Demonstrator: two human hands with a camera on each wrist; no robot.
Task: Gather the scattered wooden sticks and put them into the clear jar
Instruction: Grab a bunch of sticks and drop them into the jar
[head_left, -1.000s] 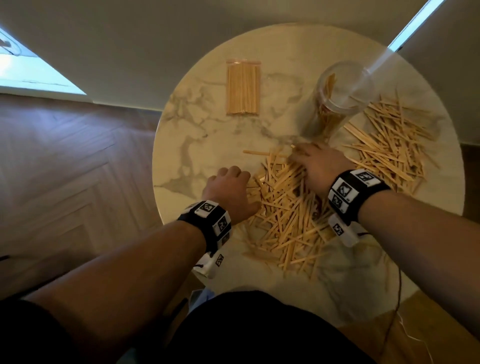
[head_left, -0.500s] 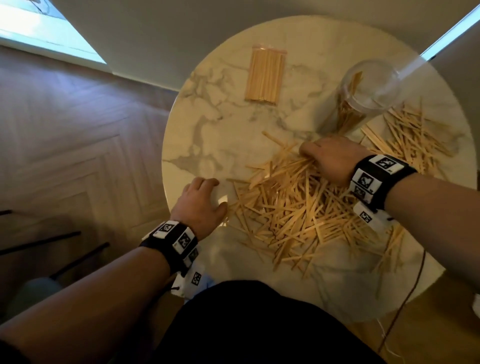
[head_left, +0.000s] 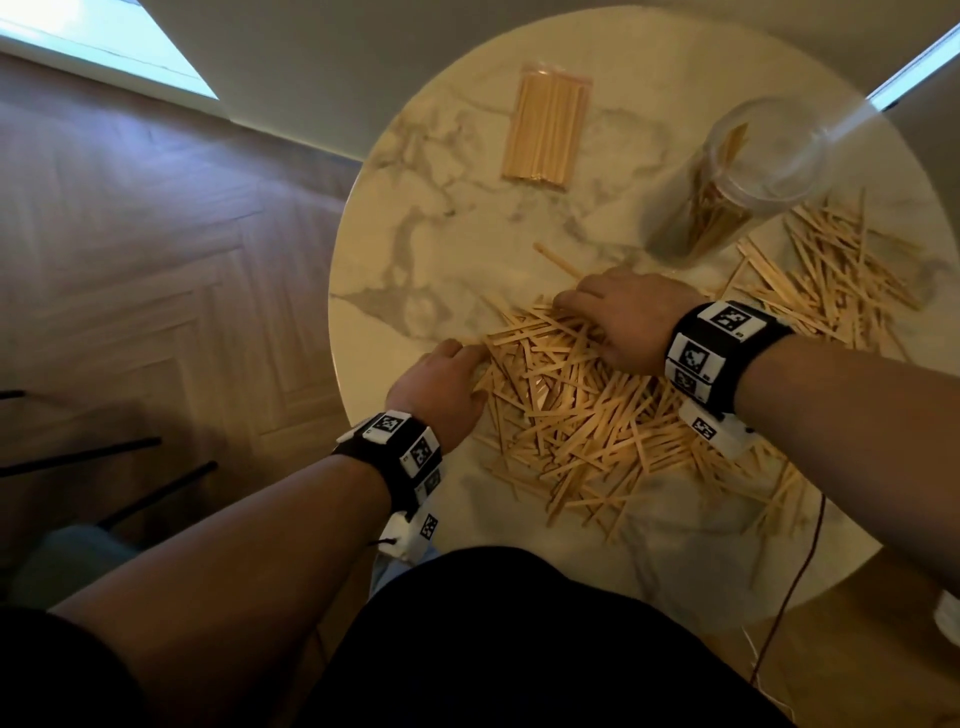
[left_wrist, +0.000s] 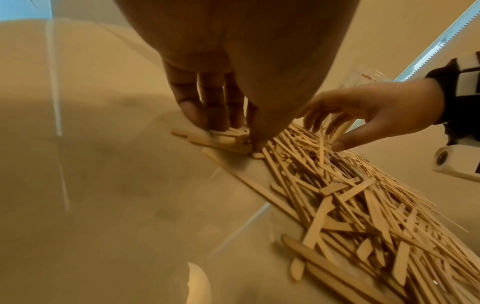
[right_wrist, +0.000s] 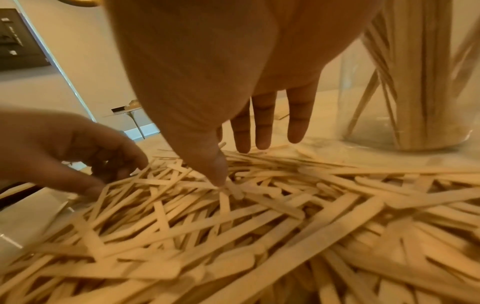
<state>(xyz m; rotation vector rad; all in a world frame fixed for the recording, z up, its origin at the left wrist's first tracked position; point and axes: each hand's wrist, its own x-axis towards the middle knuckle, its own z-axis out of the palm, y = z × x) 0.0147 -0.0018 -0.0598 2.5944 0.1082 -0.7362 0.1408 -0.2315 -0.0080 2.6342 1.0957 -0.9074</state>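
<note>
Step in hand: raking. Left hand (head_left: 439, 387), fingers pinching a few wooden sticks (head_left: 576, 410) at the pile's left edge; right hand (head_left: 621, 322), fingers straight, pressed the far side. Clear jar (head_left: 727, 192) stood near the table's (head_left: 415, 218) far-right edge. Next, probably: squeeze together, lift a bundle.

Your head camera looks steeply down from above and behind both hands, far enough back to take in the whole round table (head_left: 415, 249), your forearms and your lap. Your left wrist camera sits just behind the left hand (left_wrist: 233, 61), low over the tabletop, facing along its fingers toward the right hand (left_wrist: 363, 111). Your right wrist camera sits equally close behind the right hand (right_wrist: 221, 72), facing past its fingers, with the left hand (right_wrist: 70, 148) at its left edge. All three share the stick pile (head_left: 587, 415) between your hands and the clear jar (head_left: 727, 182) beyond the right hand.
</note>
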